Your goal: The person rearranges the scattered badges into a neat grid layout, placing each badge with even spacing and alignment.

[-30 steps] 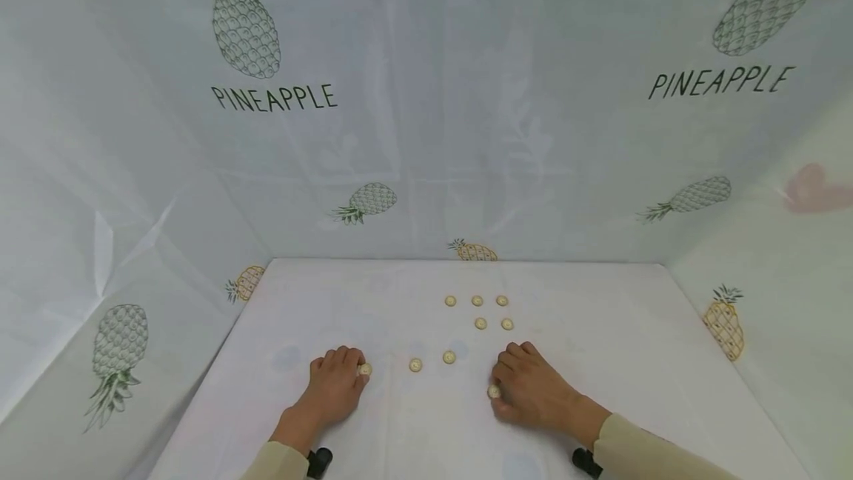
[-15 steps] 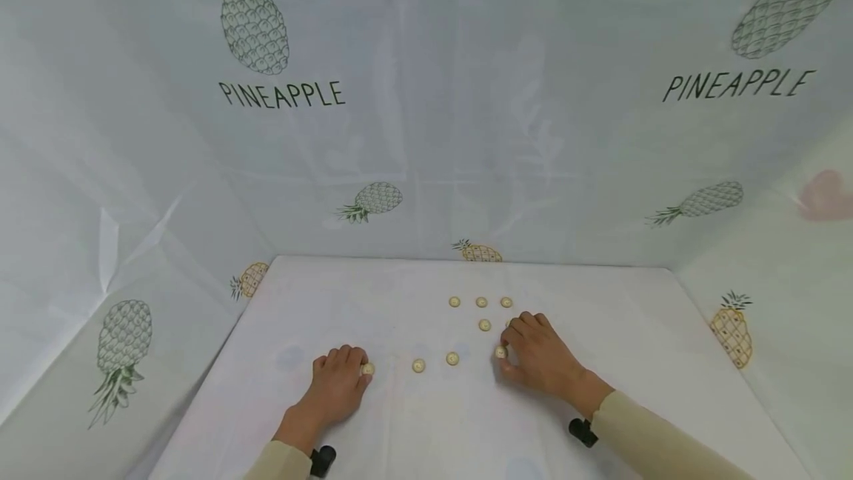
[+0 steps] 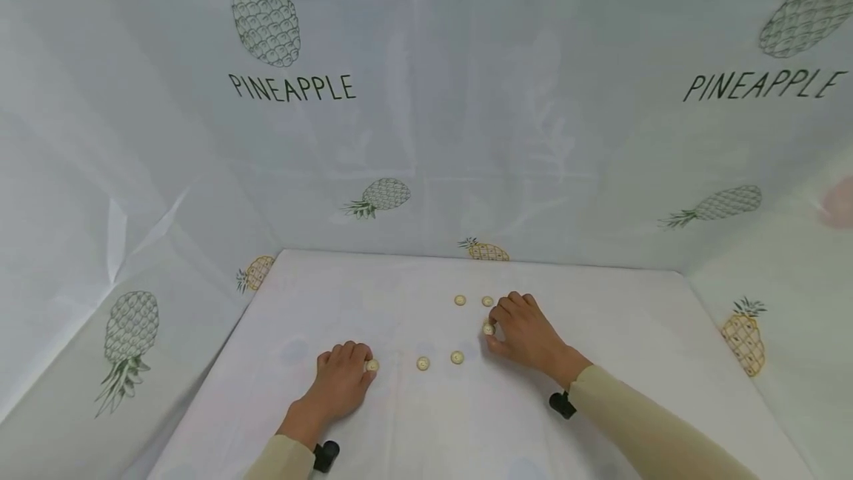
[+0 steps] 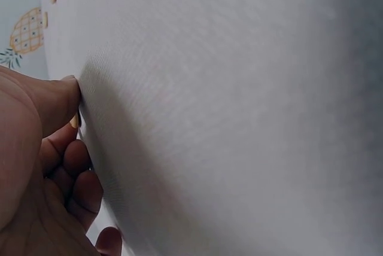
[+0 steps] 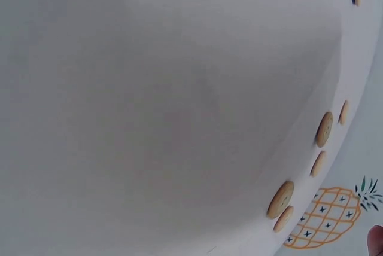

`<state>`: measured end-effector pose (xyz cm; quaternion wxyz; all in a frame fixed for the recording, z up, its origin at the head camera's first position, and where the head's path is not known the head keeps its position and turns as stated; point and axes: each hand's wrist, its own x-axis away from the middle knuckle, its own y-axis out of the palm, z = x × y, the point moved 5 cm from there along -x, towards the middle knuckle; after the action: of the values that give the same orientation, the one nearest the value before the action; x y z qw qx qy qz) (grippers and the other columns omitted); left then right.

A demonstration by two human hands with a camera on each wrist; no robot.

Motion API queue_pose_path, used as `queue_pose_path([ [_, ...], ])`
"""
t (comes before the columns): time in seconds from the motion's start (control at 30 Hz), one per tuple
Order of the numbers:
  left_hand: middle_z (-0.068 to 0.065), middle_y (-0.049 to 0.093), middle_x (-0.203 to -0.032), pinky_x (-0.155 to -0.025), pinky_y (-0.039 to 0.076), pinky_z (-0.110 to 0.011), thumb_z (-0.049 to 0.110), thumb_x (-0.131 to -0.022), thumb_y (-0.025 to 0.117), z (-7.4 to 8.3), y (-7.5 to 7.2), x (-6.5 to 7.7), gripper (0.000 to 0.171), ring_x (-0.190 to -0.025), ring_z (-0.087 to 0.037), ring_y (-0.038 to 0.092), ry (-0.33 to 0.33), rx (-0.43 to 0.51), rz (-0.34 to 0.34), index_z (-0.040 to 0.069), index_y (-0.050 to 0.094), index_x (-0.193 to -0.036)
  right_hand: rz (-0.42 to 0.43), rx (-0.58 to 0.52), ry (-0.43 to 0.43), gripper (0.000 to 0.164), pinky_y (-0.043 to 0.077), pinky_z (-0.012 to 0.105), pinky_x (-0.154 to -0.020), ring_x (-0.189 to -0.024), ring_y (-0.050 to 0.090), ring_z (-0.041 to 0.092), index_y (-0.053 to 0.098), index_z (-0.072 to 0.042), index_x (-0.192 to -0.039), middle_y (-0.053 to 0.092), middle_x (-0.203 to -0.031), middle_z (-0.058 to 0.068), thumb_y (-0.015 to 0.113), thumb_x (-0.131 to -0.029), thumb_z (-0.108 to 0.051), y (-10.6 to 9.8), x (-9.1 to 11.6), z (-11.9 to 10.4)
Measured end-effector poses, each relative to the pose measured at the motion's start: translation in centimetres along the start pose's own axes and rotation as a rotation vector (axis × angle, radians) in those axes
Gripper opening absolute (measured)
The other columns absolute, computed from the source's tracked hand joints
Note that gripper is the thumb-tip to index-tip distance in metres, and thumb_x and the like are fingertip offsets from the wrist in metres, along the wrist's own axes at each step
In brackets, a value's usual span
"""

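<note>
My left hand (image 3: 343, 384) pinches a pale wooden button (image 3: 372, 366) between thumb and fingers, low at the table's left middle. In the left wrist view, only a sliver of that button (image 4: 75, 120) shows between the fingertips. Farther back on the right, my right hand (image 3: 526, 335) has its thumb and index finger around another wooden button (image 3: 489, 328). Just a bit of the right hand (image 5: 376, 241) enters the right wrist view. Two loose buttons, one left (image 3: 423, 364) and one right (image 3: 457, 357), lie between the hands.
Behind the right hand, two buttons, left (image 3: 460, 301) and right (image 3: 487, 301), lie in a back row; others are hidden by that hand. Several buttons (image 5: 324, 129) appear in the right wrist view. A white cloth (image 3: 433, 421) covers the table, and pineapple-print sheeting (image 3: 453, 132) encloses three sides.
My right hand has moved away from me, carrying its button toward the back group and now covering some of those buttons. The left hand keeps its place and its button. The head view has shifted slightly.
</note>
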<state>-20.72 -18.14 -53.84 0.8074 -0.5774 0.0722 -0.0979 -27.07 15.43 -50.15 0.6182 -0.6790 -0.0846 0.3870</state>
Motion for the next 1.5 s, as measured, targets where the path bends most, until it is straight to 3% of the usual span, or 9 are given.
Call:
queue_pose_path([
  [0.33, 0.001, 0.053, -0.101, -0.096, 0.037, -0.058, 0.023, -0.100, 0.074, 0.0, 0.2, -0.3, 0.022, -0.097, -0.022, 0.049, 0.000, -0.004, -0.009, 0.015, 0.057, -0.112, -0.098, -0.055, 0.063, 0.022, 0.042, 0.042, -0.086, -0.090, 0.050, 0.020, 0.069, -0.016, -0.093, 0.065, -0.095, -0.001, 0.079, -0.088, -0.035, 2.0, -2.2, -0.4],
  [0.67, 0.001, 0.052, -0.100, -0.095, 0.035, -0.058, 0.023, -0.101, 0.072, 0.0, 0.3, -0.6, 0.020, -0.096, -0.021, 0.048, 0.006, 0.013, -0.002, 0.016, 0.055, -0.109, -0.115, -0.069, 0.058, 0.023, 0.042, 0.042, -0.085, -0.087, 0.048, 0.020, 0.069, -0.015, -0.090, 0.063, -0.090, -0.002, 0.077, -0.091, -0.037, 3.8, -3.8, -1.2],
  [0.83, 0.002, 0.051, -0.099, -0.093, 0.034, -0.058, 0.023, -0.099, 0.074, -0.3, 0.5, -0.5, 0.023, -0.095, -0.022, 0.047, 0.017, 0.013, 0.034, 0.017, 0.054, -0.109, -0.183, -0.088, 0.084, 0.022, 0.041, 0.045, -0.087, -0.088, 0.048, 0.020, 0.070, -0.016, -0.092, 0.064, -0.092, -0.002, 0.074, -0.093, -0.038, 4.5, -4.4, -1.4],
  [1.0, 0.001, 0.051, -0.099, -0.092, 0.035, -0.057, 0.023, -0.099, 0.075, -0.4, 0.4, -0.4, 0.023, -0.095, -0.022, 0.047, 0.016, 0.016, 0.026, 0.016, 0.054, -0.108, -0.242, -0.087, 0.109, 0.020, 0.041, 0.044, -0.088, -0.088, 0.048, 0.020, 0.071, -0.017, -0.093, 0.065, -0.094, -0.002, 0.071, -0.093, -0.037, 5.3, -4.6, -1.5],
  [1.5, 0.001, 0.052, -0.102, -0.096, 0.034, -0.059, 0.024, -0.100, 0.074, -0.5, 0.4, -0.3, 0.022, -0.097, -0.022, 0.047, -0.021, 0.030, -0.019, 0.017, 0.055, -0.109, -0.249, -0.123, 0.132, 0.017, 0.042, 0.044, -0.088, -0.089, 0.050, 0.020, 0.072, -0.018, -0.093, 0.066, -0.095, -0.002, 0.071, -0.096, -0.034, 5.5, -4.8, -1.7],
])
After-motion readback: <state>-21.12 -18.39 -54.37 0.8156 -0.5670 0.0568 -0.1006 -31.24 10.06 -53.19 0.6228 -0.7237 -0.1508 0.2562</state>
